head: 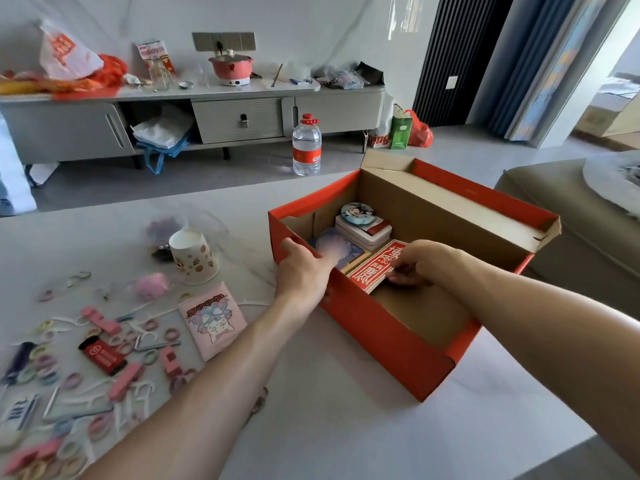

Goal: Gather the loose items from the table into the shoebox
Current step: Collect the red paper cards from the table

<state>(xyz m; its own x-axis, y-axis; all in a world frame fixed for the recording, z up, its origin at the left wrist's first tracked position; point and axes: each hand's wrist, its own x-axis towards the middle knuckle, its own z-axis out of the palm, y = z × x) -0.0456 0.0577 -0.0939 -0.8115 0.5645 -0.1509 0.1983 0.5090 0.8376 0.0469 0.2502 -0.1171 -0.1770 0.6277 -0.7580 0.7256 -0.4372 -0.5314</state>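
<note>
Left hand [301, 268] grips the rim of the orange cardboard shoebox [381, 336], its length running upper-left to lower-right; right hand [419, 263] pinches a flat red packet [370, 271] inside.

Only the two arms of the person show, and both are bare: uncovered forearm runs from each wrist to the edge of the view. The left hand [303, 271], at the near left corner of the red shoebox [381, 341], shows its back with smooth knuckles, and its forearm looks long and slim through the wide lens. The right hand [420, 263], above the same shoebox, is bare too; its fingertips are slightly blurred, so the nails cannot be read.
</note>
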